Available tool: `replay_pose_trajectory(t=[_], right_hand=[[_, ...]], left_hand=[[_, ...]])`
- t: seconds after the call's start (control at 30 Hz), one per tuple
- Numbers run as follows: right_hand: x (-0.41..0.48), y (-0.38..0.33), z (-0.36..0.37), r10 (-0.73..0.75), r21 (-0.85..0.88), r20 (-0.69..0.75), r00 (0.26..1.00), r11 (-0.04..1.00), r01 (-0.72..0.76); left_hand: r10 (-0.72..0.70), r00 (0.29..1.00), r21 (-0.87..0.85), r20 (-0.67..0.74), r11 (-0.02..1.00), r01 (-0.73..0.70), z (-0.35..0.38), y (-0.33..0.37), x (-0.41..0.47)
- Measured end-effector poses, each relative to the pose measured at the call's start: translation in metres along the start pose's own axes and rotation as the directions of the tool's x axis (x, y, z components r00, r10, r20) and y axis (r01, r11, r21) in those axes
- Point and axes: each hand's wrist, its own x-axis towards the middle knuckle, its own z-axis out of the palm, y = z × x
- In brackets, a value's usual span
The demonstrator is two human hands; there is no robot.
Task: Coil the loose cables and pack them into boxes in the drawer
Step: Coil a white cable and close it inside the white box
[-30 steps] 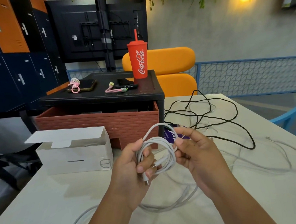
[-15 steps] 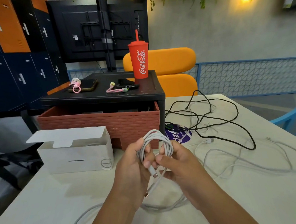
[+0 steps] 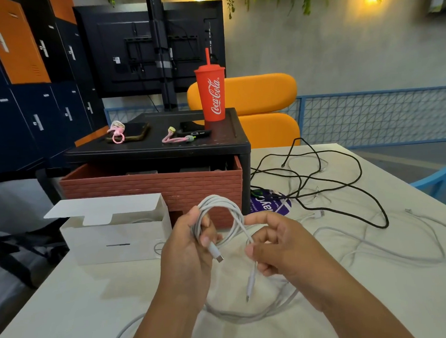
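A white cable coil [image 3: 220,205] is held up over the table [image 3: 68,309]. My left hand [image 3: 188,252] grips the coil's left side, and one plug end pokes out under its thumb. My right hand [image 3: 276,249] pinches the cable's other end, whose plug hangs down below the fingers. An open white box [image 3: 116,235] with its flap up stands to the left. Behind it is the brick-patterned drawer [image 3: 152,186], pulled out of a black cabinet [image 3: 160,146]. Loose black cables [image 3: 322,183] and loose white cables [image 3: 377,240] lie tangled on the right.
A red Coca-Cola cup [image 3: 211,91], phones and pink cable ties sit on top of the cabinet. A purple sticker [image 3: 271,205] lies near the drawer. Another white cable [image 3: 251,316] loops on the table under my hands. An orange chair [image 3: 265,108] stands behind the table.
My hands have drawn apart. The right hand slid down off the coil to the cable's free end, which now hangs loose below it, and the coil's loop has widened.
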Motion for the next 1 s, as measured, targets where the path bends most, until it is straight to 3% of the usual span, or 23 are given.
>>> replay_pose_trajectory(t=[0.13,0.23,0.3,0.43,0.53,0.63,0.8,1.0], right_hand=[[0.004,0.006,-0.001,-0.29,-0.411,-0.317,0.903,0.9,0.144],[0.004,0.009,0.002,-0.41,-0.476,-0.378,0.83,0.855,0.206],[0.006,0.008,0.001,-0.391,-0.37,-0.426,0.816,0.898,0.237],[0.007,0.007,0.0,-0.202,0.059,-0.398,0.895,0.968,0.244],[0.005,0.005,0.001,-0.148,0.387,-0.314,0.938,0.882,0.268],[0.004,0.001,0.002,-0.104,0.624,-0.174,0.979,0.757,0.191],[0.007,0.007,0.002,-0.002,0.724,0.012,1.0,0.689,-0.007],[0.011,0.012,-0.001,0.008,0.782,0.078,0.997,0.62,-0.066]], left_hand=[[-0.059,0.995,-0.063,0.081,0.996,0.064,0.003,0.002,-0.003],[-0.104,0.976,-0.137,0.194,0.982,0.132,0.007,0.001,-0.007],[-0.117,0.963,-0.167,0.243,0.973,0.16,0.008,0.0,-0.008],[-0.151,0.959,-0.128,0.24,0.974,0.185,0.007,-0.001,-0.007],[-0.165,0.966,-0.022,0.2,0.985,0.173,0.004,-0.002,-0.006],[-0.181,0.963,0.069,0.199,0.983,0.17,0.004,-0.004,-0.005],[-0.131,0.981,0.027,0.146,0.991,0.128,0.008,-0.004,-0.006],[-0.061,0.991,0.044,0.12,0.997,0.056,0.01,-0.008,-0.006]])
